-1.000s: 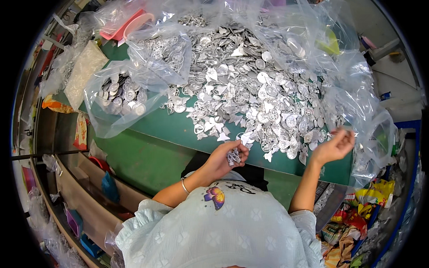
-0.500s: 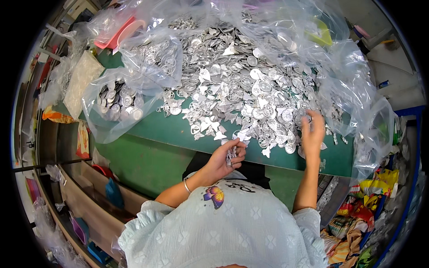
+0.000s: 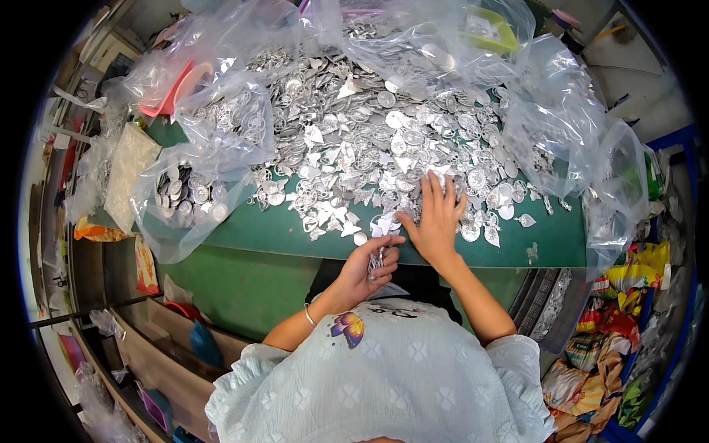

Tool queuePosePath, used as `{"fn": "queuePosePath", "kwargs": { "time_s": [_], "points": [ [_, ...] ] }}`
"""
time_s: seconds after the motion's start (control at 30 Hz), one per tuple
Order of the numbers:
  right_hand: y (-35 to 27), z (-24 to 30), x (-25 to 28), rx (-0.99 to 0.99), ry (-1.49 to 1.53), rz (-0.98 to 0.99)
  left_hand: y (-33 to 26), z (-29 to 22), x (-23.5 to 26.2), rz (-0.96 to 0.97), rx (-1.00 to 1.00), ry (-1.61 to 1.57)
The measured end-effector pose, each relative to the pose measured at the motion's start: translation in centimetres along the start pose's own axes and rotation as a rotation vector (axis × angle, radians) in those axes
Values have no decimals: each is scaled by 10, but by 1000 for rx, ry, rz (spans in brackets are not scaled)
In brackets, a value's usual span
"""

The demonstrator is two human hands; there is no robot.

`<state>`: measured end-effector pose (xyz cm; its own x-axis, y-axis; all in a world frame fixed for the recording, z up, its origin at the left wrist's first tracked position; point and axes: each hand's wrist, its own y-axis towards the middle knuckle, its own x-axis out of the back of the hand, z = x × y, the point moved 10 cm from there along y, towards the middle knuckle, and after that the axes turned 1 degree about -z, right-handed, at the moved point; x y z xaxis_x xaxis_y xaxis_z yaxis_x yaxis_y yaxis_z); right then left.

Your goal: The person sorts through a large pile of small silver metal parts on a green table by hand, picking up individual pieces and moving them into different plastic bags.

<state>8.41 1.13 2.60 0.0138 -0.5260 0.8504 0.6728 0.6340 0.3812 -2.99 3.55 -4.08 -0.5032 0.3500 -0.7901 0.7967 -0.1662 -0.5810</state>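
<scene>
A broad heap of flat silver-coloured metal pendants (image 3: 332,140), some round, some leaf- or star-shaped, covers the green tabletop (image 3: 266,229). Just off the table's front edge, my left hand (image 3: 363,272) is curled palm up around several small silver pendants (image 3: 376,260); their exact shapes are partly hidden by the fingers. My right hand (image 3: 437,221) lies palm down on the near side of the heap with its fingers spread, touching the pieces. Whatever is under its palm cannot be seen. A few loose pendants (image 3: 526,220) lie apart at the right.
Clear plastic bags with more pendants (image 3: 193,193) stand at the left; clear plastic sheeting (image 3: 550,111) drapes the right and far sides. A pink scoop-like tray (image 3: 168,90) and a yellow-green tray (image 3: 493,29) are at the back. Colourful packages (image 3: 591,369) fill the lower right.
My right hand has moved left from the heap's right side toward its front middle and flattened onto the pendants. My left hand stays curled around its pieces. The whole view has shifted slightly.
</scene>
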Motion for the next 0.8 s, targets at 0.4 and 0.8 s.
{"fn": "queuePosePath", "kwargs": {
  "time_s": [0.4, 0.8],
  "points": [
    [9, 21, -2, 208, 273, 47, 1, 7, -12, 47, 8, 43],
    [-27, -126, 59, -350, -207, -248, 18, 23, -20, 36, 45, 22]
  ]
}}
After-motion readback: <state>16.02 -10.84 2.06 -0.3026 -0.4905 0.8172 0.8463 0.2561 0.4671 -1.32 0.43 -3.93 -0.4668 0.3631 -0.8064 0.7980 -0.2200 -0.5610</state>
